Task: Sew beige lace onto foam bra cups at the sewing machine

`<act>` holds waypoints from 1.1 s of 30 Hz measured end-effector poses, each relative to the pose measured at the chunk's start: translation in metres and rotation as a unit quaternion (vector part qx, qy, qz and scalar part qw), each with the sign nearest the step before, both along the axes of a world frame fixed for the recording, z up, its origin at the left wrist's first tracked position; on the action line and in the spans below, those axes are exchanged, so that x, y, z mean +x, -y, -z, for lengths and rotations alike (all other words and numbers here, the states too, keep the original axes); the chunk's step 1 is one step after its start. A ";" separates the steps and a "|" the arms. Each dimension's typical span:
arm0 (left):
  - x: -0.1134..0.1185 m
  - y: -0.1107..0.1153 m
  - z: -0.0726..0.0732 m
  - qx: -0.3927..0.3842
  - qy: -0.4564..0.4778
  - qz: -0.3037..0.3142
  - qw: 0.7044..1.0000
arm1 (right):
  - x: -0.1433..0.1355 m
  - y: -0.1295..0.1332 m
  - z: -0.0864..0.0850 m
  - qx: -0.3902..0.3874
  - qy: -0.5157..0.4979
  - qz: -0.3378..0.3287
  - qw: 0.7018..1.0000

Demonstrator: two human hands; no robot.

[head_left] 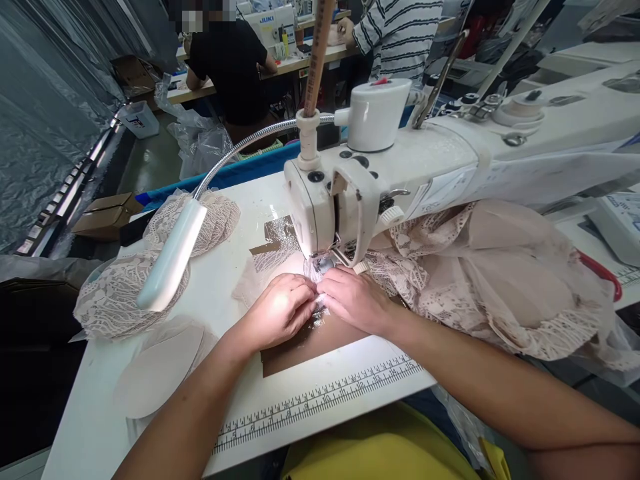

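Appeared to be in the middle of sewing: had the cloth [312, 268] at the presser foot [326, 264] of the machine [309, 207], on the counter [220, 273]. Placed left hand [285, 310] and right hand [353, 299] close together just before the foot, curled down and grasping the cloth between fingertips. Seemed to call, for the next move, for guiding the cloth slowly and flat, with fingertips careful of the foot. Met the tightest room at right — crowded there by the lace heap [520, 267], beyond the right arm [480, 373]. Had more room at left, as far as the lamp [173, 257] and the lace cups [120, 293]. Toward the body, reached the counter edge soon after the brown sheet [295, 357] and the ruler [320, 401] — so, little depth for drawing back.
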State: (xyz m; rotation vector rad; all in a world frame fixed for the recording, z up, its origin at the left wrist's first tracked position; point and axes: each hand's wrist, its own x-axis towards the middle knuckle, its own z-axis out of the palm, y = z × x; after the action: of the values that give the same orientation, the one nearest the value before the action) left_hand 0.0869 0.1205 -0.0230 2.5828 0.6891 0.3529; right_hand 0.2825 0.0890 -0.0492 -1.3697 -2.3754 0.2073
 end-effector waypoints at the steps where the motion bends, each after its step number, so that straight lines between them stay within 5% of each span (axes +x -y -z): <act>1: -0.001 0.001 -0.002 0.000 -0.016 0.001 1.000 | 0.000 0.000 0.000 0.006 -0.005 -0.005 1.000; 5: -0.005 0.001 -0.006 0.039 -0.072 0.011 0.997 | 0.004 0.000 0.002 0.014 -0.045 -0.009 0.999; 10: -0.006 -0.006 0.010 0.102 -0.016 0.031 0.994 | 0.013 0.001 0.004 0.048 -0.032 -0.067 0.996; 19: -0.007 -0.006 0.007 0.067 -0.013 0.051 0.996 | 0.021 0.009 0.002 0.024 -0.029 -0.197 0.980; 26: -0.006 -0.005 0.005 0.068 -0.015 0.047 0.996 | 0.021 0.007 0.002 0.042 -0.025 -0.062 0.997; 33: 0.002 -0.002 0.008 0.095 -0.045 0.002 0.994 | 0.019 0.007 0.007 0.040 0.018 -0.069 0.997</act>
State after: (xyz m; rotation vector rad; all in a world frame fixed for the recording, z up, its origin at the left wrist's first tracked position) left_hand 0.0893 0.1225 -0.0306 2.7951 0.7133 0.3179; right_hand 0.3010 0.0818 -0.0562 -1.1827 -2.4827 0.1245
